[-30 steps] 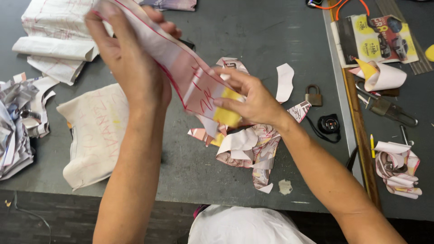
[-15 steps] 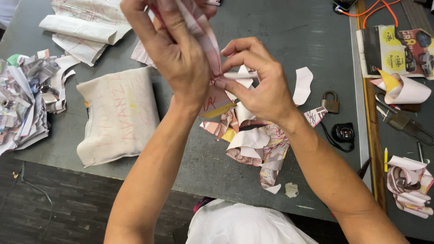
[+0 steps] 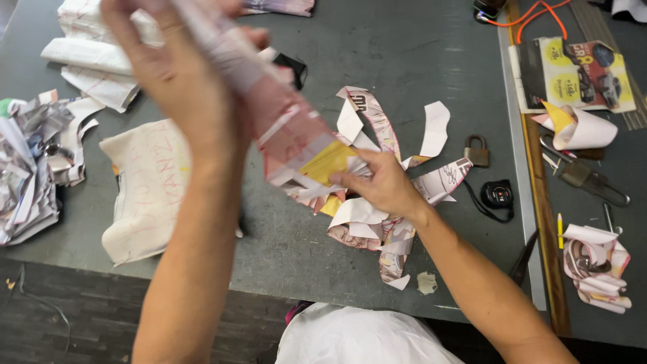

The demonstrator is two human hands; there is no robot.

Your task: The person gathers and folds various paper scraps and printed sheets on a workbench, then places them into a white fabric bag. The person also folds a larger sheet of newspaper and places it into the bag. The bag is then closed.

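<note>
So I count two bare hands, one small brass padlock point(image 3: 477, 150), one black round tape measure point(image 3: 498, 195), one yellow pencil point(image 3: 559, 231), one cream cloth bag point(image 3: 149, 189) and two rolled paper cones point(image 3: 578, 128), on my feed anyway.

A rolled strip of printed paper point(image 3: 283, 128), pink and white with a yellow patch at its lower end, slants in the air above the desk's point(image 3: 404, 54) middle, blurred toward the top.

Even soft daylight, motion-blurred foreground
</note>
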